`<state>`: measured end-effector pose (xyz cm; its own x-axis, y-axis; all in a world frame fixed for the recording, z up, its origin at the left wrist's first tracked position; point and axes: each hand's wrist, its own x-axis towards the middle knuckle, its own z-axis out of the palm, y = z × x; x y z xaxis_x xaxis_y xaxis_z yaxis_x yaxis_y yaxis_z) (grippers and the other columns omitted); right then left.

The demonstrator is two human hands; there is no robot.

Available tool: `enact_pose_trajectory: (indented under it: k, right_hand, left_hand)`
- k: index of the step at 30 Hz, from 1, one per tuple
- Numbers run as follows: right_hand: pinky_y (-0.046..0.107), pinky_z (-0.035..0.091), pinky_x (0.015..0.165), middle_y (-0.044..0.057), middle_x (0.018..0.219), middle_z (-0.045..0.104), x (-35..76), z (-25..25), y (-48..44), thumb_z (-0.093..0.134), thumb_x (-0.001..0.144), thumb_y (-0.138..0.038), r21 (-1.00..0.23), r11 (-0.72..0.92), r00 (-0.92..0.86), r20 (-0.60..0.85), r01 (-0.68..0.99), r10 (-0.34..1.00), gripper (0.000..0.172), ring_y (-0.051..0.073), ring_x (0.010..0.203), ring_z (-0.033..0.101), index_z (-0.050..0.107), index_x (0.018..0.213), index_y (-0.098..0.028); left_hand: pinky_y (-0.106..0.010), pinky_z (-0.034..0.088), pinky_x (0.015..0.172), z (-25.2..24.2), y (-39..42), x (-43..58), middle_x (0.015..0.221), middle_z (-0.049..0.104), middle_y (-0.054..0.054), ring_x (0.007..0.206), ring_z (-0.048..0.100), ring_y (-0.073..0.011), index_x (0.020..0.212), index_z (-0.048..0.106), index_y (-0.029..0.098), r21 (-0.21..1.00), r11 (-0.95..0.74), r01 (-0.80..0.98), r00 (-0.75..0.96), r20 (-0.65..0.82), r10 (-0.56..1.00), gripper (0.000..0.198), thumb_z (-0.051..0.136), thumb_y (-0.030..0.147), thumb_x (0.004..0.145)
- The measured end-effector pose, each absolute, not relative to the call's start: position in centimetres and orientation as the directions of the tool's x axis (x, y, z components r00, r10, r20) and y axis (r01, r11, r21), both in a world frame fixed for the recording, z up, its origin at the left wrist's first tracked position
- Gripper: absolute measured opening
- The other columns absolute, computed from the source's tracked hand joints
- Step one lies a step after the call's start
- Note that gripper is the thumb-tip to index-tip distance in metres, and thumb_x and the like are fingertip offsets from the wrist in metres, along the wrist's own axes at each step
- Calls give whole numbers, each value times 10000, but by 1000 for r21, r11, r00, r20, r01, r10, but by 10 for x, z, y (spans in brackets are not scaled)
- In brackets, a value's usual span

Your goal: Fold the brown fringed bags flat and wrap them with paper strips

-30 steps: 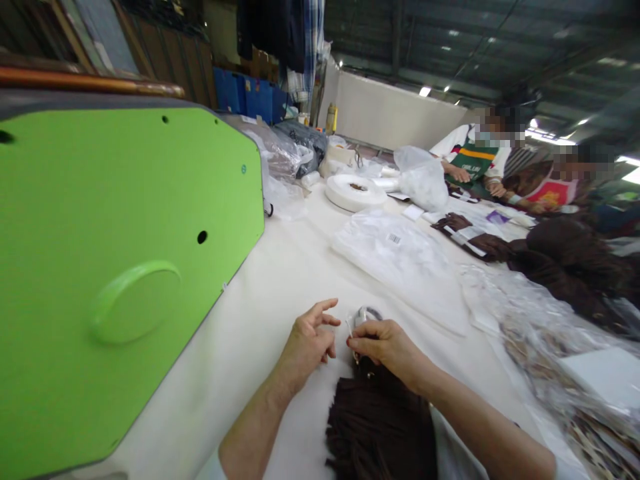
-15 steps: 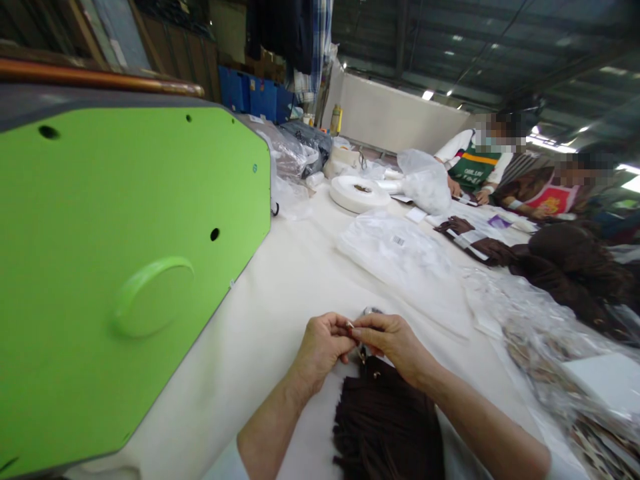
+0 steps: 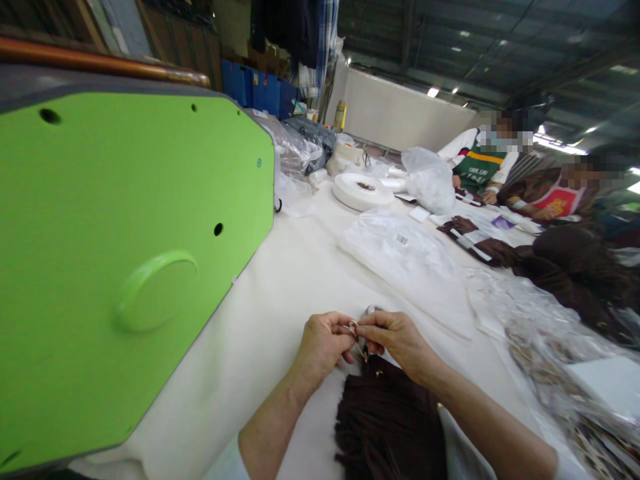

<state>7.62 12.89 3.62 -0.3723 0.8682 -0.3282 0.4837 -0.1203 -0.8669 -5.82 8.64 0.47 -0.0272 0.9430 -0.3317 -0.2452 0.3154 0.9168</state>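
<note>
Above a dark brown fringed piece of fabric (image 3: 393, 420), my left hand (image 3: 325, 343) and my right hand (image 3: 400, 340) meet with their fingertips pinched. Between them is a small red-and-whitish piece (image 3: 355, 327), too small to name exactly. Both hands are closed on it. A thin light strand and a small metal fitting (image 3: 365, 355) hang just under the fingers, at the fabric's top edge. A small gold-coloured stud (image 3: 379, 373) shows on the fabric. Behind the fingers lies a shiny grey object (image 3: 371, 310), mostly hidden.
A large green machine panel (image 3: 150, 200) stands on the left. Ahead lie a clear plastic bag (image 3: 400, 243) and a white tape roll (image 3: 361, 193). To the right are plastic-wrapped goods (image 3: 545, 327) and dark brown garments (image 3: 575, 263). Two people (image 3: 480, 163) work across the table.
The fingertips have drawn slightly apart, and more of the small red-and-whitish piece shows between them. The camera view has shifted slightly; the fabric stays beneath the hands.
</note>
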Motion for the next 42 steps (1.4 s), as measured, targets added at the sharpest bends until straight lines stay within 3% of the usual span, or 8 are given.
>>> enact_pose_trajectory:
  k: [8,17,21,26,31,37,40,42]
  right_hand:
    - [227,320,447,-31,451,511,78,34,129,523,718,-312,-795,3,-406,-306,606,861,164,98,420,443,581,655,-173]
    - [234,305,509,-26,533,509,77,50,128,488,778,-222,-644,292,-504,-170,707,847,133,111,509,439,529,657,-185]
    - [231,329,537,-16,599,527,80,55,129,455,809,-229,-571,425,-556,-68,702,828,133,112,550,456,538,718,-181]
    - [228,370,560,-14,629,582,106,56,125,443,843,-259,-543,438,-586,-126,716,801,149,118,569,517,567,797,-190]
    - [301,418,780,55,945,668,138,50,119,474,809,-176,-324,514,-590,-208,794,780,215,200,904,581,625,957,-214]
    - [351,360,871,72,1129,601,138,44,124,501,697,-76,-242,486,-539,-275,840,796,416,232,1053,514,581,1079,-219]
    - [344,350,805,51,973,637,137,42,134,565,642,-104,-260,469,-532,-295,844,793,402,236,950,530,604,1022,-226]
    - [293,353,712,23,819,635,138,41,142,618,605,-129,-296,451,-534,-334,842,777,261,204,819,536,651,849,-216]
  left_hand:
    - [-150,287,308,5,87,-59,469,577,43,332,510,-86,742,612,133,920,319,-229,-97,-347,933,196,558,36,581]
    - [-156,240,313,5,86,-60,526,598,25,318,459,-59,732,582,131,883,320,-344,-115,-378,919,243,531,88,498]
    - [-166,173,317,10,84,-62,535,582,14,315,364,-26,696,566,131,789,396,-469,88,-404,910,257,519,143,444]
    - [-188,119,336,17,81,-68,490,511,16,311,307,-20,696,616,99,683,535,-497,375,-387,842,278,579,236,458]
    - [-196,68,354,15,81,-71,435,460,49,306,235,3,601,592,116,687,541,-486,403,-373,836,248,731,207,417]
    - [-168,264,454,11,81,-71,489,555,15,445,425,-36,590,613,131,756,379,-534,239,-296,925,174,730,224,502]
    - [-192,354,567,12,81,-71,490,567,9,530,509,-78,593,622,131,773,333,-540,220,-252,942,189,746,244,508]
    - [-214,373,595,14,81,-72,471,559,14,558,544,-109,601,611,142,773,337,-538,222,-256,941,211,752,273,514]
